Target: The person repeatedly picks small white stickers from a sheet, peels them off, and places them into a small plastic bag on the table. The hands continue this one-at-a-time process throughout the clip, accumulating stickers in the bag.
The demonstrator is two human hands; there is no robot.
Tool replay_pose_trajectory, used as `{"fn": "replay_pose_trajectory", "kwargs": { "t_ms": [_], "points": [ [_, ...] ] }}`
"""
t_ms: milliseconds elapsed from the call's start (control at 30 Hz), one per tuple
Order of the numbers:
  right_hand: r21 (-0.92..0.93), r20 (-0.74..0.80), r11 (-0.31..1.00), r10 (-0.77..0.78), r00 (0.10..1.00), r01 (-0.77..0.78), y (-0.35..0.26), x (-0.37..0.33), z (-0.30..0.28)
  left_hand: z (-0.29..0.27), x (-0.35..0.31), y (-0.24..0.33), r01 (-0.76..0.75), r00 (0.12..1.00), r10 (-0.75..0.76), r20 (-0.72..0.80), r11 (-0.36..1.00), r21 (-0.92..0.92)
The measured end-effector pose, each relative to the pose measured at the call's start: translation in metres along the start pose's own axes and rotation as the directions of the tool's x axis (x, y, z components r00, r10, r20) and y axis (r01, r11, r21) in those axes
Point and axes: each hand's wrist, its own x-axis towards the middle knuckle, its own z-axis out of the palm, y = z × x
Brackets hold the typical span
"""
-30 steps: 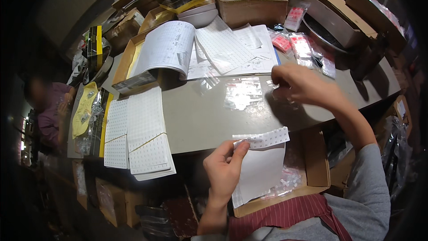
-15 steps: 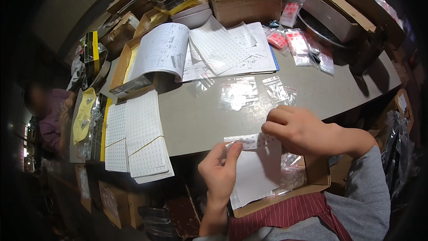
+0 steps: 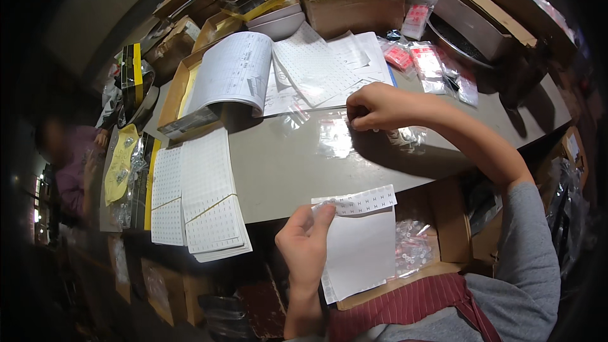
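Observation:
My left hand (image 3: 305,244) pinches a white label sheet (image 3: 361,253) by its upper left corner. The sheet's top strip is folded over and shows rows of small printed labels. Over the table, my right hand (image 3: 379,107) is closed, fingertips down, at the clear zip bags (image 3: 334,139). Whether a small label is between its fingers cannot be made out. Below the sheet's right edge, an open cardboard box (image 3: 453,228) holds small clear bags with little parts (image 3: 415,250).
Banded stacks of label sheets (image 3: 209,196) lie at the table's left edge. Behind are an open booklet (image 3: 231,73), loose label sheets (image 3: 313,66) and red-and-white packets (image 3: 427,63). Boxes (image 3: 354,12) line the back. A person (image 3: 73,158) sits at far left.
My right hand has left the label sheet and moved up and left to the zip bags. My left hand still holds the sheet, which has shifted slightly left.

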Motion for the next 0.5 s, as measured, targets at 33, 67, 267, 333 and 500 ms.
{"fn": "replay_pose_trajectory", "kwargs": {
  "t_ms": [33,67,267,333,500],
  "points": [
    [-0.095,-0.048,0.995,-0.046,0.998,0.041,0.006,0.007,0.006,0.0,0.0,-0.001,0.001,1.0,-0.001,-0.005,1.0,-0.012],
    [-0.191,-0.093,0.979,-0.096,0.991,0.077,0.016,0.01,0.011,0.0,0.0,-0.002,0.002,1.0,-0.002,-0.01,1.0,-0.024],
    [-0.251,-0.092,0.957,0.128,0.987,-0.148,0.018,-0.027,-0.016,0.001,0.001,-0.006,-0.04,0.999,0.04,-0.002,0.999,0.003],
    [-0.311,-0.107,0.948,0.029,0.994,-0.061,0.017,-0.035,-0.017,0.0,0.001,-0.002,-0.028,1.0,0.028,0.01,0.999,0.04],
    [0.008,0.014,0.977,-0.215,0.977,0.215,0.005,-0.026,0.003,-0.002,0.0,0.001,0.001,1.0,-0.001,0.029,1.0,0.007]
  ]
}}
